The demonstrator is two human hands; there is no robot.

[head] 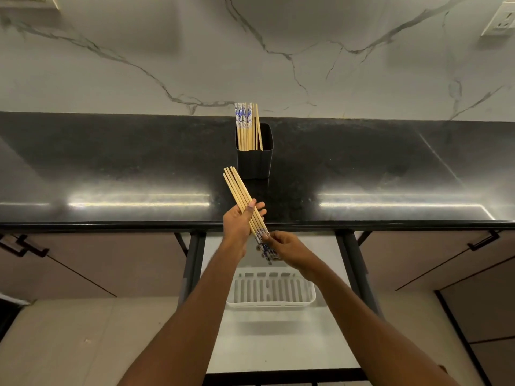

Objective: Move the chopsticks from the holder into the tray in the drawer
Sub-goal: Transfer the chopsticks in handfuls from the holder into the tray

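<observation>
A black square holder (pixel 255 160) stands on the dark countertop and still has several bamboo chopsticks (pixel 246 126) with blue-and-white tops standing in it. My left hand (pixel 239 225) grips a bundle of several chopsticks (pixel 237 188) over the counter's front edge, plain tips pointing up and away. My right hand (pixel 287 249) pinches the patterned ends of that same bundle. Below the hands, a white slotted tray (pixel 271 292) lies in the open drawer (pixel 278 338).
The black counter (pixel 111 168) runs the full width, backed by a marble wall (pixel 167 51). Dark drawer rails (pixel 195 263) flank the open drawer. Closed cabinet fronts with black handles (pixel 25 246) sit on both sides. A wall socket (pixel 498 20) is at the top right.
</observation>
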